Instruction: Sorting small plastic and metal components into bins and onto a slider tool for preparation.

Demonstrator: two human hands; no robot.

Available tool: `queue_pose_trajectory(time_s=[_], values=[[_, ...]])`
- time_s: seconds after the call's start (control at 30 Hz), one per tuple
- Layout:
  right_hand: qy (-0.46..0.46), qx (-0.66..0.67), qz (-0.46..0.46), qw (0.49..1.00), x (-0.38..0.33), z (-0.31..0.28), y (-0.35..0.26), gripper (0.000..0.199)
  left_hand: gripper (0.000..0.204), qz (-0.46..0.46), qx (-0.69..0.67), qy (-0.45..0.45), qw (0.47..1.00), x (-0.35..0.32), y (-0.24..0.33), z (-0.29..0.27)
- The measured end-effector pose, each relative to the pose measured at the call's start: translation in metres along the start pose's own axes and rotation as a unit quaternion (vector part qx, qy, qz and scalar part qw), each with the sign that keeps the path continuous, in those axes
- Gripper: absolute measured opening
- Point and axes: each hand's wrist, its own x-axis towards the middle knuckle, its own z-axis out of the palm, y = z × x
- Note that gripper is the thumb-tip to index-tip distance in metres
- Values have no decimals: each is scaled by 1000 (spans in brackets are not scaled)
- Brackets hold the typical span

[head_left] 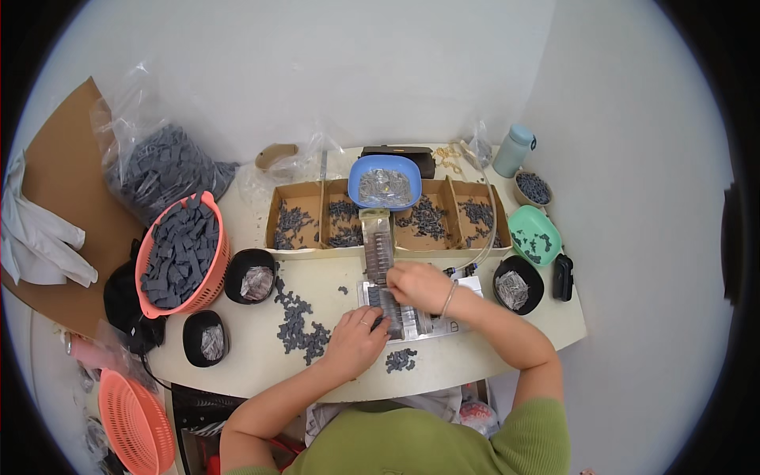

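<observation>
My left hand (pixel 356 339) rests on the white table (pixel 443 368), fingers curled at the left edge of a flat metal jig (pixel 412 321) that holds rows of small dark parts. My right hand (pixel 418 285) sits over the top of the jig, fingers bent down onto the parts; what its fingertips pinch is hidden. A clear strip of parts (pixel 378 245) runs from the jig up toward a blue bowl (pixel 385 184). Loose dark grey pieces (pixel 299 324) lie left of my left hand, and a small clump (pixel 400 360) lies below the jig.
A cardboard tray (pixel 305 226) with several compartments of grey pieces stands behind the jig. An orange basket (pixel 184 252) of grey pieces is at left, with black bowls (pixel 251 275) beside it. At right are a green bowl (pixel 534 235), another black bowl (pixel 518 286) and a bottle (pixel 513 150).
</observation>
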Motion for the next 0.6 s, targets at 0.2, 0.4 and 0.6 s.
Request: queue_pose_trajectory(time_s=[0.2,0.4,0.6], values=[[69,-73,-7,995,-15,34,-11,11,43,-93,-26,-14,995,1,-14,-5],[102,-48,-22,993,-23,40,-8,15,60,-56,52,-62,995,2,-12,12],[106,-63,12,992,-41,22,-12,28,64,-61,32,-49,996,5,-16,12]])
